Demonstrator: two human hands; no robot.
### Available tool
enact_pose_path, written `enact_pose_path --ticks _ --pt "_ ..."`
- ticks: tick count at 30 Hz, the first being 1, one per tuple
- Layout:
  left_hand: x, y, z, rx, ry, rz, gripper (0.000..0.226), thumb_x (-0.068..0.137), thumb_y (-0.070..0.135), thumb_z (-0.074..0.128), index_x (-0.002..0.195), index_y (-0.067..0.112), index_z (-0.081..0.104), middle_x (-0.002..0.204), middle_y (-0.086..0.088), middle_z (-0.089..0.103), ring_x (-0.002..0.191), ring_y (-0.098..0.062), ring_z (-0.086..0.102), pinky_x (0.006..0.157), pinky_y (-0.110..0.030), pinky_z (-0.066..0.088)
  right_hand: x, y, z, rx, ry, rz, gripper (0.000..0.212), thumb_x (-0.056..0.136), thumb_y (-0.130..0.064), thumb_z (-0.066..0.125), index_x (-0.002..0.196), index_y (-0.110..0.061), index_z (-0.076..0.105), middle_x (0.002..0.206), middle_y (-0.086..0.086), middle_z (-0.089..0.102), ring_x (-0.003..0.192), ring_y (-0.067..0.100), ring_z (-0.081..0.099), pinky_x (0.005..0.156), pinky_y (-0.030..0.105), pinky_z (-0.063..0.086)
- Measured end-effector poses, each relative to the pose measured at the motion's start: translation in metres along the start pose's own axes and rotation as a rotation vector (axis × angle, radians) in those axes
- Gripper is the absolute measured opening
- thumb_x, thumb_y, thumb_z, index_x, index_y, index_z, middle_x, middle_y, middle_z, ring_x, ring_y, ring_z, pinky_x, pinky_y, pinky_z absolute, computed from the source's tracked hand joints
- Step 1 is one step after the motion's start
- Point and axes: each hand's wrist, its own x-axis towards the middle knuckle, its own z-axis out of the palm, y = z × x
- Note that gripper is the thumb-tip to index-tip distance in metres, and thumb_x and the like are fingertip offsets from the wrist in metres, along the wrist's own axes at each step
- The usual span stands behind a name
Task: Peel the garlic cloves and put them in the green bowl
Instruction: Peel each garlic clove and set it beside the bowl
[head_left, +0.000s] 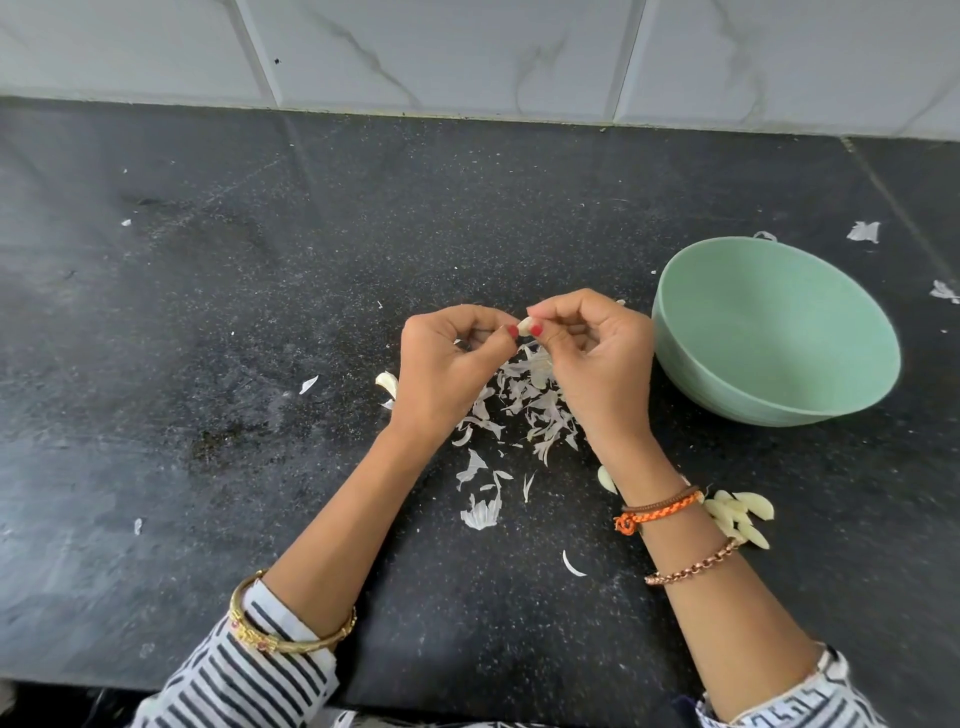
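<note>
Both hands are raised above the black counter (218, 322), meeting at the centre of the view. The left hand (441, 364) and the right hand (597, 353) each pinch the same garlic clove (524, 326) between thumb and curled fingers, one hand at each end. The clove is held in the air, directly over a heap of papery garlic skins (524, 400) scattered on the counter.

The green bowl (776, 332) stands on the counter just to the right of the right hand, tilted slightly toward the camera. The part of its inside that shows holds no cloves.

A group of peeled cloves (745, 514) lies on the counter beside the right forearm, near the front edge, partly hidden by the wrist. One more clove (605, 479) lies just left of that wrist. Another clove (387, 383) lies beside the left hand, on its left side.

Loose skin fragments (863, 232) lie farther out on the counter, some beyond the bowl. A white tiled wall (467, 52) runs along the back of the counter. The left wrist carries gold bangles (291, 631); the right wrist carries an orange braided band (657, 512) and a copper chain (693, 564). Both sleeves are striped black and white.
</note>
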Motion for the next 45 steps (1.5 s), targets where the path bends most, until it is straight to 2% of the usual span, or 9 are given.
enact_pose_path --ticks 3,8,13,18,24,33,38,41,45 --pt "0.000 0.003 0.000 0.016 0.014 0.000 0.016 0.078 0.007 0.065 0.066 0.019 0.066 0.062 -0.016 0.061 0.049 0.001 0.038 0.049 -0.010 0.033 -0.001 -0.001 0.000 -0.045 -0.002 -0.041 0.016 0.079 0.003 0.066 0.081 -0.013 0.069 0.072 -0.008 0.065 0.070 0.008 0.065 0.064 0.019 0.052" --pt "0.001 0.004 0.000 -0.068 0.040 -0.052 0.024 0.084 -0.001 0.063 0.067 0.016 0.065 0.058 -0.003 0.052 0.046 0.002 0.038 0.049 -0.010 0.033 -0.001 -0.003 0.001 0.007 0.007 -0.027 0.014 0.080 -0.004 0.068 0.087 -0.016 0.069 0.077 -0.001 0.069 0.072 0.011 0.066 0.064 0.028 0.055" --pt "0.002 0.002 -0.001 -0.121 0.094 -0.058 0.011 0.076 0.016 0.064 0.066 0.020 0.066 0.056 0.005 0.057 0.051 -0.002 0.044 0.053 -0.014 0.039 0.001 -0.006 -0.002 0.060 -0.025 0.012 0.014 0.082 -0.009 0.068 0.095 -0.011 0.071 0.086 0.000 0.070 0.081 0.007 0.067 0.071 0.021 0.054" --pt "0.004 0.003 -0.004 -0.139 0.092 -0.043 0.007 0.076 0.015 0.065 0.070 0.015 0.067 0.060 0.010 0.065 0.059 -0.006 0.055 0.060 -0.019 0.047 0.001 -0.011 -0.002 0.209 -0.116 0.124 0.028 0.077 -0.006 0.072 0.105 -0.005 0.065 0.083 0.000 0.070 0.076 0.004 0.068 0.069 0.017 0.053" --pt "0.002 0.006 -0.002 -0.160 0.055 -0.052 0.023 0.084 -0.004 0.061 0.068 0.011 0.064 0.052 0.014 0.060 0.048 0.005 0.048 0.052 -0.009 0.038 0.001 -0.015 -0.003 0.293 -0.106 0.184 0.016 0.082 -0.002 0.066 0.097 -0.008 0.069 0.073 -0.006 0.069 0.068 0.001 0.065 0.062 0.014 0.049" --pt "0.005 0.006 -0.008 -0.143 0.205 -0.085 0.018 0.080 0.003 0.056 0.062 0.005 0.057 0.059 -0.005 0.048 0.056 -0.012 0.037 0.050 -0.021 0.030 0.004 -0.016 -0.006 0.431 0.004 0.365 0.013 0.085 -0.006 0.063 0.080 -0.016 0.070 0.064 -0.006 0.068 0.064 0.003 0.061 0.059 0.015 0.047" --pt "0.005 0.003 -0.008 -0.037 0.172 0.028 0.032 0.077 0.009 0.046 0.046 0.003 0.038 0.047 -0.006 0.035 0.046 -0.005 0.027 0.044 -0.017 0.024 0.003 -0.015 -0.005 0.364 -0.041 0.359 0.013 0.088 -0.006 0.060 0.086 -0.015 0.070 0.073 -0.005 0.070 0.069 0.004 0.064 0.060 0.015 0.048" --pt "0.003 -0.002 -0.005 0.053 0.097 0.079 0.042 0.083 0.017 0.058 0.049 0.001 0.041 0.047 0.000 0.035 0.047 -0.004 0.028 0.048 -0.015 0.028 0.001 -0.016 -0.003 0.385 -0.059 0.368 0.013 0.086 -0.005 0.062 0.090 -0.015 0.069 0.073 -0.004 0.070 0.067 0.004 0.064 0.059 0.015 0.049" --pt "0.005 -0.003 -0.008 0.016 0.028 0.072 0.011 0.082 0.009 0.067 0.076 0.016 0.062 0.058 0.015 0.056 0.056 0.002 0.048 0.061 -0.013 0.040 0.001 -0.015 -0.003 0.387 -0.046 0.372 0.010 0.082 -0.005 0.066 0.088 -0.013 0.069 0.071 -0.002 0.070 0.065 0.004 0.064 0.058 0.015 0.049"
